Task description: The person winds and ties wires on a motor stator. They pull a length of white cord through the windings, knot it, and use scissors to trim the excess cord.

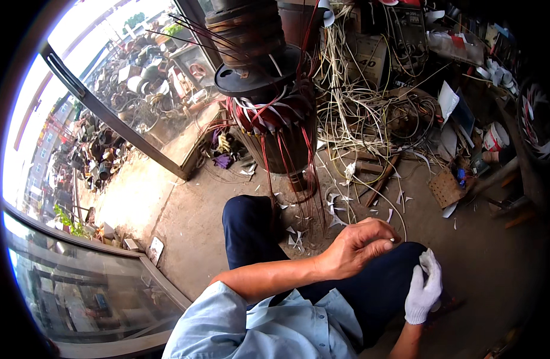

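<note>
My left hand (360, 246) is bare and held over my thigh, its thumb and fingers closed in a pinch. A tiny white speck shows at its fingertips, too small to name. My right hand (425, 286) wears a white knit glove (419, 305) and rests beside my right knee. Its fingers are bent and drawn together at the tips; what they hold, if anything, does not show. In front of my knees stands a large electric motor stator (275, 149), with red and white winding leads (281, 107) around its top and several red wires hanging down its side.
A coil-wound cylinder on a black round plate (260, 75) sits on the stator. Tangled pale cables (358, 119) lie behind it to the right. White scraps (338, 212) litter the floor. A glass door (83, 293) is at left, with scrap heaps outside. A perforated block (446, 186) lies right.
</note>
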A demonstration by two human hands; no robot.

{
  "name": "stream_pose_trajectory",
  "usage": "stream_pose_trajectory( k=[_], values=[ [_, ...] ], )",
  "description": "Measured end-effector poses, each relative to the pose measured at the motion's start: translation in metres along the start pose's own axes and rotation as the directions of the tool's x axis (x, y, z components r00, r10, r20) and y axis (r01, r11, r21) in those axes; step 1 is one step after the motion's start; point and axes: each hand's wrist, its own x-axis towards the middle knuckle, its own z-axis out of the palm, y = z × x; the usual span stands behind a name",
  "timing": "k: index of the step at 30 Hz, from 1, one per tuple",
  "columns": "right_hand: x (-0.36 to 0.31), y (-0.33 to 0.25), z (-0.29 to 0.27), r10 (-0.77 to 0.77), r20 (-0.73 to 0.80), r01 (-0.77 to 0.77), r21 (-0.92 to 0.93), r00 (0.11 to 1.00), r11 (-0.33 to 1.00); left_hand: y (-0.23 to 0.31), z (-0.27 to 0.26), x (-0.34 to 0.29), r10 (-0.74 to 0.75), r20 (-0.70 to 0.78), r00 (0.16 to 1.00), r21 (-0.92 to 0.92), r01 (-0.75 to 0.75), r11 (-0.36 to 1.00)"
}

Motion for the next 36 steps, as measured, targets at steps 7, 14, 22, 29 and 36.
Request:
stream_pose_trajectory(
  k=[7, 14, 22, 29, 36],
  values=[
    [0.013, -0.071, 0.088, -0.033, 0.329, -0.132, 0.467, 0.944, 0.874, 0.029, -0.026, 0.005, 0.092, 0.056, 0.994, 0.132, -0.099, 0.986],
    [0.015, -0.120, 0.099, 0.062, 0.456, -0.318, 0.510, 0.888, 0.799, 0.021, -0.199, 0.092, 0.576, -0.475, 0.665, 0.776, 0.009, 0.630],
    [0.028, -0.131, 0.094, 0.213, 0.600, -0.570, 0.501, 0.771, 0.651, 0.043, -0.160, 0.072, 0.647, 0.136, 0.750, 0.833, -0.441, 0.335],
    [0.044, -0.139, 0.112, 0.083, 0.715, -0.605, 0.516, 0.694, 0.606, 0.016, -0.153, 0.017, 0.472, 0.370, 0.800, 0.866, -0.481, 0.136],
    [0.038, -0.159, 0.127, 0.208, 0.638, -0.406, 0.180, 0.741, 0.896, 0.007, -0.152, 0.016, 0.356, 0.501, 0.789, 0.831, -0.554, 0.058]
  ],
)
